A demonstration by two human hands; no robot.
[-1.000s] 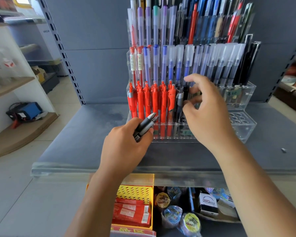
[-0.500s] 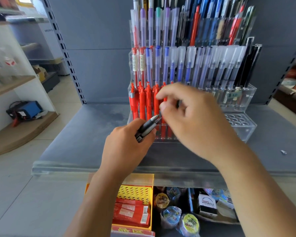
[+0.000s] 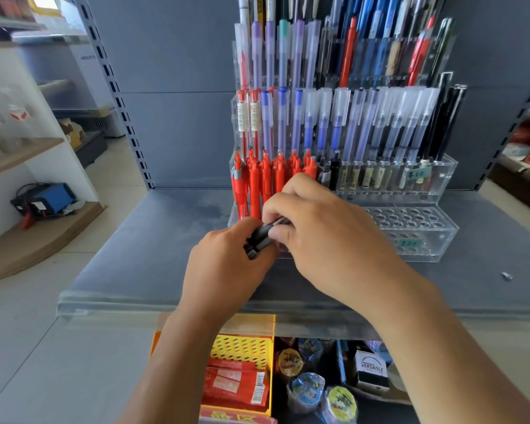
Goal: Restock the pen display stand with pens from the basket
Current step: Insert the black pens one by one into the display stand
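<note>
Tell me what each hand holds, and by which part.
The left hand grips a bunch of dark pens around their barrels. The right hand pinches the ends that stick out of that bunch; how many it pinches cannot be told.

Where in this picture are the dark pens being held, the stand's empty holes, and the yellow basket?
dark pens (image 3: pixel 260 238): head view, on the barrels' middle.
empty holes (image 3: pixel 410 220): head view, on the front tier's top plate.
yellow basket (image 3: pixel 242 350): head view, on its perforated back wall.
</note>
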